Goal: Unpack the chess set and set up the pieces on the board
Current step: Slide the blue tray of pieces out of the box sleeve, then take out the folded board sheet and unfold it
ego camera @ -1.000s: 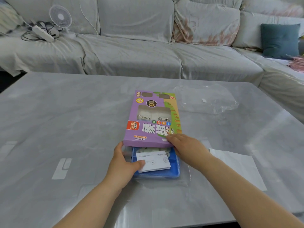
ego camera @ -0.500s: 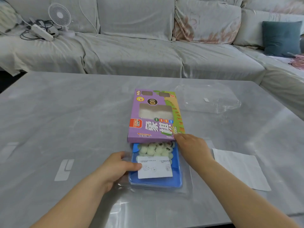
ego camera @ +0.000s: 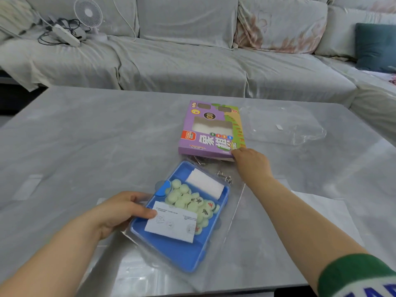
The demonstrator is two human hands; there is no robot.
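Observation:
A blue plastic tray (ego camera: 171, 251) under a clear cover lies on the grey table, fully out of the purple chess box (ego camera: 209, 131). In the tray are several pale green round chess pieces (ego camera: 190, 200), a folded white roll (ego camera: 204, 183) and a white instruction slip (ego camera: 171, 224). My left hand (ego camera: 120, 211) grips the tray's left edge, thumb on the slip. My right hand (ego camera: 250, 162) holds the box's near right corner. Small metal rings (ego camera: 225, 177) lie between tray and box.
A crumpled clear plastic wrapper (ego camera: 282, 125) lies right of the box. A white sheet of paper (ego camera: 325, 213) lies on the table by my right forearm. Behind the table stands a grey sofa (ego camera: 182, 61) with a small fan (ego camera: 89, 12), cables and cushions.
My left hand pulled the tray toward me and to the left until it came clear of the box. My right hand held the box in place. The white roll and metal rings came into sight.

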